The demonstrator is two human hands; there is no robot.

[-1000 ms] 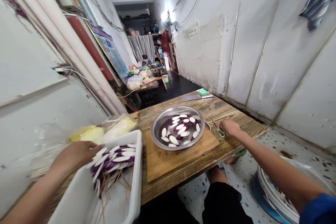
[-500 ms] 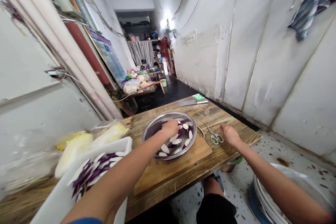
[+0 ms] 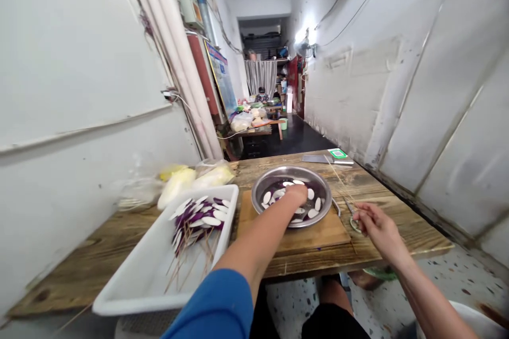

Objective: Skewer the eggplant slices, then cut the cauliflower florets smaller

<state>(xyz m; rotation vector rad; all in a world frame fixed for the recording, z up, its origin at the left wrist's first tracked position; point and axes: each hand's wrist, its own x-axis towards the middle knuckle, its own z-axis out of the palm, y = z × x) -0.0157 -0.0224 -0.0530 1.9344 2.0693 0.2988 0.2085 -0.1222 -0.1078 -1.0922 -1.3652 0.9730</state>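
Observation:
A steel bowl [image 3: 256, 204] of water with purple-skinned white eggplant slices [image 3: 313, 213] stands on a wooden cutting board [image 3: 338, 233]. My left hand [image 3: 298, 194] reaches down into the bowl among the slices. Its fingers are hidden, so whether it grips a slice cannot be seen. To the right of the bowl, my right hand [image 3: 376, 225] pinches a thin bamboo skewer [image 3: 337, 175] that points up and away. Partly behind that hand lie scissors [image 3: 353, 223] with pale green handles. On the left, a white tub [image 3: 137, 270] holds skewered eggplant slices [image 3: 199, 217].
A cleaver [image 3: 316, 159] and a green QR card [image 3: 338, 153] lie at the table's far edge. Bagged cabbages [image 3: 178, 183] rest behind the tub. Beyond the table, a person [image 3: 261, 95] sits near a bench with plastic bags [image 3: 242, 122]. A bucket [image 3: 465, 318] stands low at right.
The view has swung left, showing more of the tub and its skewers. My left hand has stayed in the bowl. My right hand has turned, and its pinched skewer now points up and away.

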